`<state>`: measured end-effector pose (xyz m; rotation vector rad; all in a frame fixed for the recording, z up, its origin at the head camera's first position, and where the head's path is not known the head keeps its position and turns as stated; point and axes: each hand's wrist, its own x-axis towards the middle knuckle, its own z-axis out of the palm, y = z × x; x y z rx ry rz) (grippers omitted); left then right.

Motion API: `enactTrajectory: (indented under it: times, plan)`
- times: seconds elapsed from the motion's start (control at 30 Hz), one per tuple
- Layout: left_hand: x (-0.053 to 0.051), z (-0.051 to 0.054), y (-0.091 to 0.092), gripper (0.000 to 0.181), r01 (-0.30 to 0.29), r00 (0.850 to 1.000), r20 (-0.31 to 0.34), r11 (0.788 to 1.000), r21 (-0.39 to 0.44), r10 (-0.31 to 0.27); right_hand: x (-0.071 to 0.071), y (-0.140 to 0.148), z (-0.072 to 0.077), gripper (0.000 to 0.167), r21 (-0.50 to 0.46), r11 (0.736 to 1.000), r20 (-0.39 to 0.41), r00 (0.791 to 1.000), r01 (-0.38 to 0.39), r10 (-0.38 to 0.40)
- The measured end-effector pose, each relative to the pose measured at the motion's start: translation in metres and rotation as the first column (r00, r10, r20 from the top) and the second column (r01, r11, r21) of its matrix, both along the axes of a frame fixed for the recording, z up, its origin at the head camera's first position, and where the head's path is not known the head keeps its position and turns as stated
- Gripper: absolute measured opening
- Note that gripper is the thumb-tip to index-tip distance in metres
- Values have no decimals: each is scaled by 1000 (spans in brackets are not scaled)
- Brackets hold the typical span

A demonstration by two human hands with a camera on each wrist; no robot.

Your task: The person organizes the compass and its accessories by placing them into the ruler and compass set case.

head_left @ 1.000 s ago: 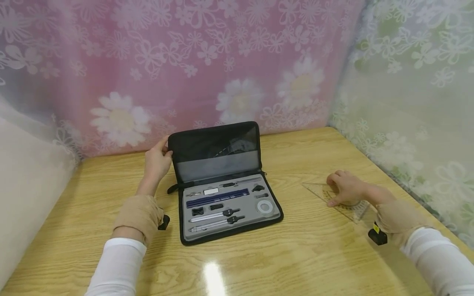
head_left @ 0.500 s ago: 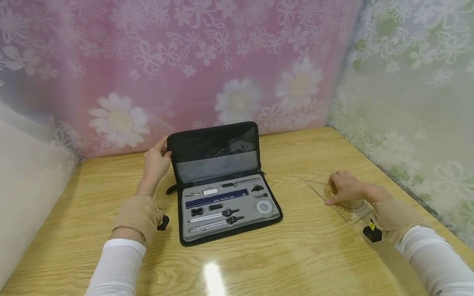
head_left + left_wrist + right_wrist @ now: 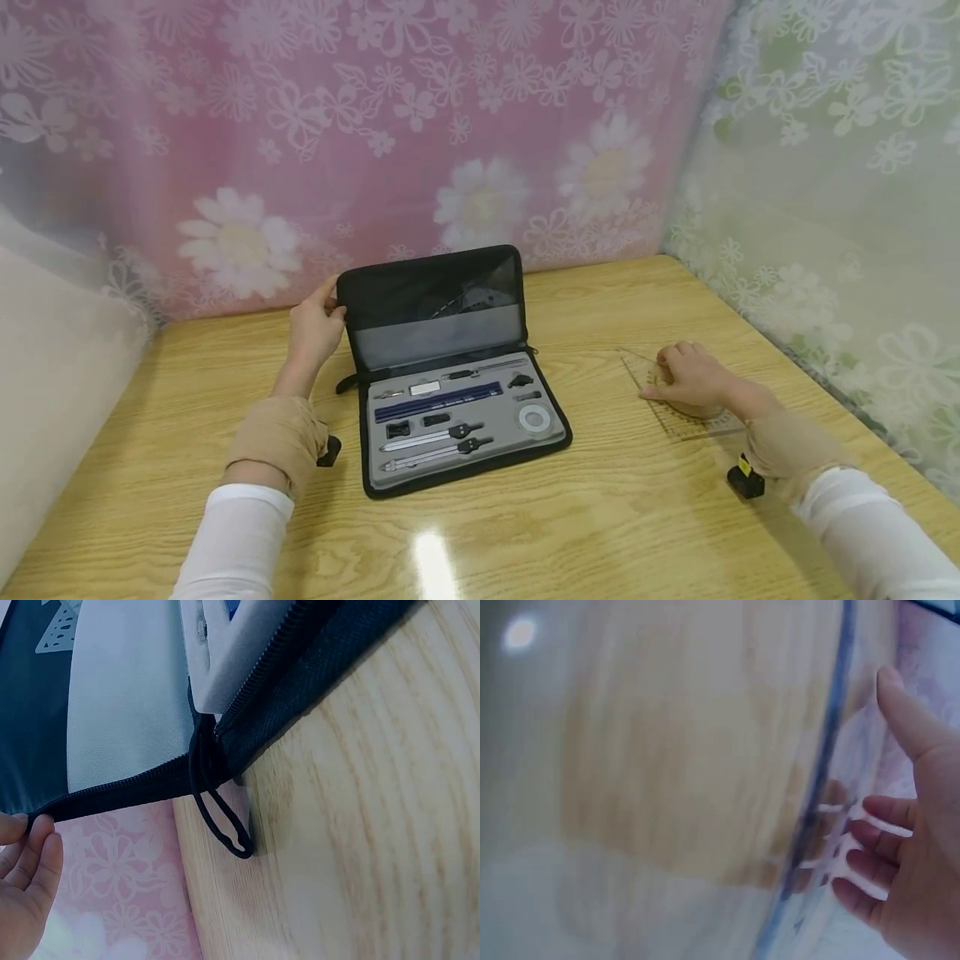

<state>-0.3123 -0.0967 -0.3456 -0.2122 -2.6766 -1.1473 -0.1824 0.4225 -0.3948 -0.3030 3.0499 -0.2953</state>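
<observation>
Left hand: thumb and fingertips together, pinching the outer edge of the lid near its top corner.
Right hand: over the set square, fingers bent, thumb apart from them (the right wrist view is blurred, and whether they grip the plastic or only press on it I cannot tell).
Set square: clear, with scale marks, under the right hand; one corner pokes out beyond the fingertips, and a marked edge shows on the near side of the hand.
Case: black, on the table between the hands, nearer the left, well apart from the set square.
Lid: raised, just right of the left hand.
Stencil: a pierced sheet in the lid, beyond the left fingers.
Cord: a black loop at the hinge, below the left hand.
Tray: grey, in the base of the case, below and to the right of the left hand.
Compasses: two, in the near part of the tray.
Pencils: dark blue, farther from the person than the compasses.
Ring: white, on the tray's side toward the right hand.
Table: wood-grained, beneath both hands.
Curtain: pink, flowered, behind both hands.
</observation>
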Motion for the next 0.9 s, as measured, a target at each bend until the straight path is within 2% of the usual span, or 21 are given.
enactTrajectory:
  times: [0.2, 0.3, 0.43, 0.5, 0.7, 0.9]
  plan:
    - [1, 1, 0, 55, 0, 1000, -1, 1000, 0, 0, 13, -10, 15, 79, 34, 999, 47, 998, -39, 38]
    - [2, 2, -1, 55, 0, 1000, -1, 1000, -2, 0, 21, -12, 24, 77, 94, 992, 113, 991, -85, 74]
    - [1, 2, -2, 54, -1, 1000, -11, 1000, -2, 1, 29, -13, 31, 68, 125, 984, 196, 975, -131, 105]
    - [0, 2, -2, 54, -4, 1000, -14, 1000, -1, 4, 31, -13, 31, 64, 105, 986, 195, 975, -129, 107]
    - [-1, 2, -2, 54, -3, 1000, -10, 1000, -3, 3, 33, -17, 23, 51, -1, 992, 126, 985, -122, 122]
    - [0, 1, 1, 55, 1, 1000, -2, 1000, -12, -1, 36, -26, 20, 48, -24, 999, 139, 989, -37, 40]
